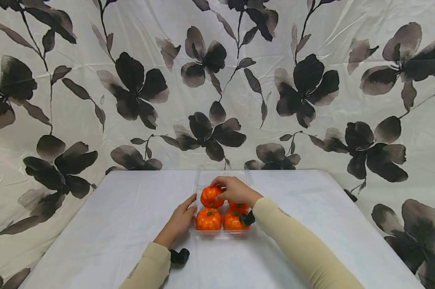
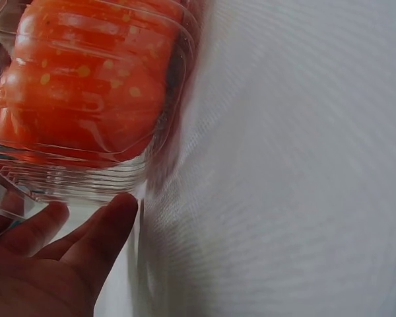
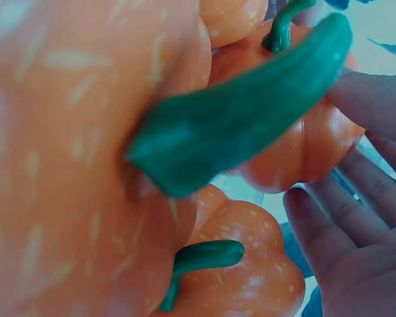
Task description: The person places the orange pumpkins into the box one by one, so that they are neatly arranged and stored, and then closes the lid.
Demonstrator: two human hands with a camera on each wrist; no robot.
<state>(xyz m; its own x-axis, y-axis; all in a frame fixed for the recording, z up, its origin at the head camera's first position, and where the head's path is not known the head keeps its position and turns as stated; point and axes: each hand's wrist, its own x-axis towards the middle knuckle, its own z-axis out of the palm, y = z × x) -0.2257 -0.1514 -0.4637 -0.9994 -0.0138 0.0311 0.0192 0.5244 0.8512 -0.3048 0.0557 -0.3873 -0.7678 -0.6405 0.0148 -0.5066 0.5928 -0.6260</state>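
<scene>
Several orange toy pumpkins with green stems sit in a clear plastic clamshell box whose lid is raised at the back. My right hand grips the back-left pumpkin, fingers over its far side and thumb on the near side. In the right wrist view that pumpkin lies against the fingers, behind a large stem. The back-right pumpkin is partly hidden under the right hand. Two more, the front-left pumpkin and front-right pumpkin, fill the near row. My left hand rests extended fingertips against the box's left wall.
A white cloth covers the table, its far edge right behind the box. Beyond hangs a floral curtain. A black wrist camera sits under the left wrist; another black device overlaps the front-right pumpkin.
</scene>
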